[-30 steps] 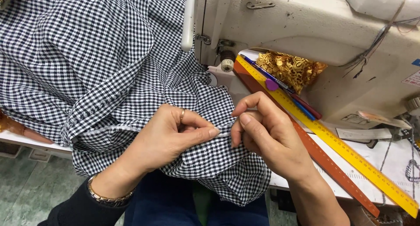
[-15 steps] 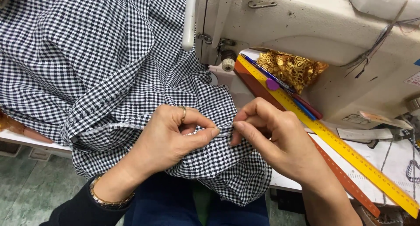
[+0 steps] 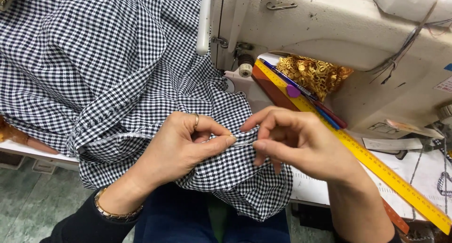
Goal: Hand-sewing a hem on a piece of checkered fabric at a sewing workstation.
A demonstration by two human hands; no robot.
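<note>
Black-and-white gingham fabric (image 3: pixel 117 64) spreads over the left half of the sewing table (image 3: pixel 419 177) and hangs down over the person's lap, its hemmed edge running between the two hands. The left hand (image 3: pixel 181 146), wearing a gold ring and a gold bracelet (image 3: pixel 110 212) at the wrist, pinches a fold of the cloth between thumb and forefinger. The right hand (image 3: pixel 294 141) sits just beside it, its thumb and forefinger closed narrowly on the same edge, the fingertips of both hands almost touching; whether a thread or needle sits in that pinch is too fine to tell. Behind the hands stands a cream-coloured sewing machine (image 3: pixel 339 31), scuffed and stained, with a small blue label at its right edge and a pale rectangular one just below it. A yellow measuring ruler (image 3: pixel 376 165) runs diagonally across the table from the machine's base toward the lower right, with a brown wooden strip (image 3: pixel 278 94) alongside it. Pens (image 3: pixel 325 111) and a small purple piece (image 3: pixel 293 91) lie on the ruler, and gold lace trim (image 3: pixel 313 76) is tucked under the machine arm.
</note>
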